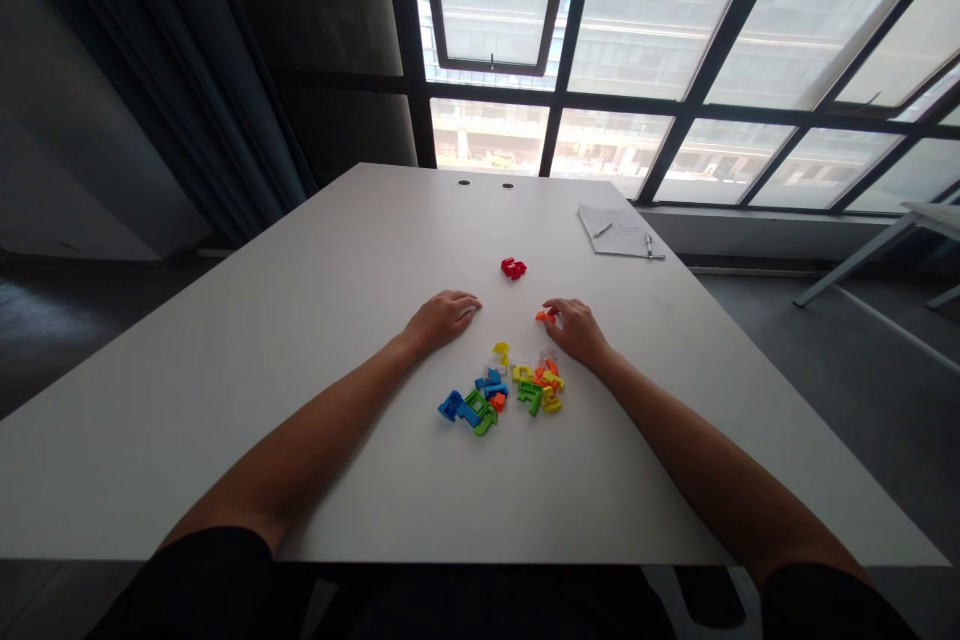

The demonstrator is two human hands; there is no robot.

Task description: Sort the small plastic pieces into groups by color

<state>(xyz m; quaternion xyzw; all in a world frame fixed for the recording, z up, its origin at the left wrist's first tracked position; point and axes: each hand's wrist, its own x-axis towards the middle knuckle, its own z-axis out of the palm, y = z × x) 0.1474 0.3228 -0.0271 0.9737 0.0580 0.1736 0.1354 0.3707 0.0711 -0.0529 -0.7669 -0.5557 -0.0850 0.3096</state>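
**Two hands at a heap of coloured plastic pieces**

The person's right hand [574, 328] rested on the white rectangular table [300, 320], its fingers [556, 306] pinched narrowly on a small orange plastic piece [543, 317] that sat at the tabletop just in front of them. The left hand [442, 315] lay palm down and empty, its fingers loosely curled against the surface. Between the two forearms, just nearer the person, lay a loose heap of small blue, green, yellow and orange plastic pieces [502, 390]. A small red plastic piece [513, 268] stood alone farther out, beyond both hands. Near the far right corner lay a sheet of white paper [615, 228] with a pen [649, 246] on it.
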